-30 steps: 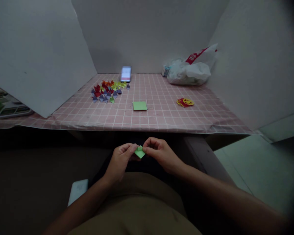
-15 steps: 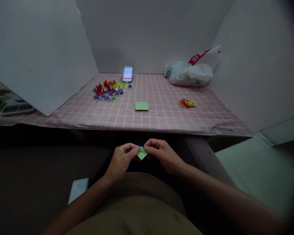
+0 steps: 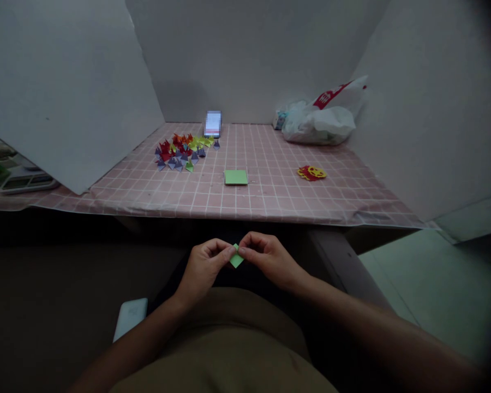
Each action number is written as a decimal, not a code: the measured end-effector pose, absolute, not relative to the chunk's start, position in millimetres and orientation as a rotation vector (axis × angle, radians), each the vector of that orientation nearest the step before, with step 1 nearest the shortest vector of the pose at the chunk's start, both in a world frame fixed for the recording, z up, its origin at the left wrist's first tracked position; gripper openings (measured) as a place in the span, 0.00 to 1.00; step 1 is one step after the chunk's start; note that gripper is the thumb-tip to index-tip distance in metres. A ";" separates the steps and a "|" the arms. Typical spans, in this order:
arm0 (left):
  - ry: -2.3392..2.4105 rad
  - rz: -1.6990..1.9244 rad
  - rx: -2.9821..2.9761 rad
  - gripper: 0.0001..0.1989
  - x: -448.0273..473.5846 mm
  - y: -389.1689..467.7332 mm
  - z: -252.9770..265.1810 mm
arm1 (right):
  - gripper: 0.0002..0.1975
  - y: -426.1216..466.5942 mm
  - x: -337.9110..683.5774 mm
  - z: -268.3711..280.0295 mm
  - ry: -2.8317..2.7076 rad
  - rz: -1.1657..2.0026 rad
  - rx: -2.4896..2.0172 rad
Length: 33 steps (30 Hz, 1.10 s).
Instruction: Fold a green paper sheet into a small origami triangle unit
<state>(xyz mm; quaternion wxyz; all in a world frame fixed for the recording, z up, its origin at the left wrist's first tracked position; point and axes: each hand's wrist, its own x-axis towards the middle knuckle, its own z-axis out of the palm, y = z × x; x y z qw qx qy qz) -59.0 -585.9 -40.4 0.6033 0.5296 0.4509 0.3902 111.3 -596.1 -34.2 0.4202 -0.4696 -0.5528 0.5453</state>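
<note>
A small folded piece of green paper (image 3: 236, 259) is held over my lap, a diamond shape with one corner pointing down at me. My left hand (image 3: 207, 267) pinches its left side between thumb and fingers. On the other side, my right hand (image 3: 270, 259) grips the paper near its upper right edge, thumb on top. Both thumbs nearly meet and cover part of the folds. Straight ahead on the table lies a stack of square green paper (image 3: 236, 177).
The table (image 3: 270, 202) has a pink checked cloth. Several folded paper figures (image 3: 180, 153) stand at the left, near a propped phone (image 3: 213, 124). At the right are red and yellow cut-out pieces (image 3: 311, 173) and a white plastic bag (image 3: 323, 123). White panels (image 3: 73, 98) enclose the table.
The two thumbs have drawn closer together on the green paper, and it shows a narrower diamond. The things on the table have not moved.
</note>
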 end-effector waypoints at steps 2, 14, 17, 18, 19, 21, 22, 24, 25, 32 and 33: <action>1.058 0.915 1.249 0.10 -58.8 -586.0 -39.4 | 0.08 -595.6 112.4 -33.4 -1.387 1.382 -1.164; 1.102 0.997 1.260 0.09 -60.0 -587.1 -40.8 | 0.09 -595.6 113.6 -32.3 -1.321 1.454 -1.116; 1.080 0.979 1.235 0.09 -59.1 -588.4 -41.8 | 0.08 -595.7 112.3 -35.1 -1.342 1.412 -1.145; 1.061 0.973 1.210 0.09 -58.9 -588.6 -42.6 | 0.08 -595.7 112.2 -35.2 -1.346 1.396 -1.151; 1.037 0.971 1.176 0.10 -58.7 -588.7 -43.6 | 0.08 -595.7 112.2 -35.0 -1.349 1.382 -1.155; 0.995 0.978 1.107 0.11 -58.5 -588.4 -45.3 | 0.08 -595.8 112.3 -33.8 -1.355 1.359 -1.164; 0.987 0.982 1.092 0.11 -58.3 -588.1 -45.9 | 0.08 -596.0 112.3 -33.0 -1.360 1.347 -1.170; 1.005 0.978 1.110 0.10 -58.0 -587.4 -45.8 | 0.08 -596.5 112.1 -31.8 -1.376 1.319 -1.188; 1.021 0.976 1.128 0.10 -57.8 -587.2 -45.3 | 0.09 -596.7 112.0 -31.5 -1.386 1.305 -1.195; 1.102 0.996 1.246 0.08 -58.3 -588.5 -41.3 | 0.08 -596.7 112.0 -31.6 -1.374 1.371 -1.159; 1.103 0.996 1.253 0.08 -58.4 -588.6 -41.4 | 0.08 -596.5 112.1 -31.5 -1.386 1.369 -1.161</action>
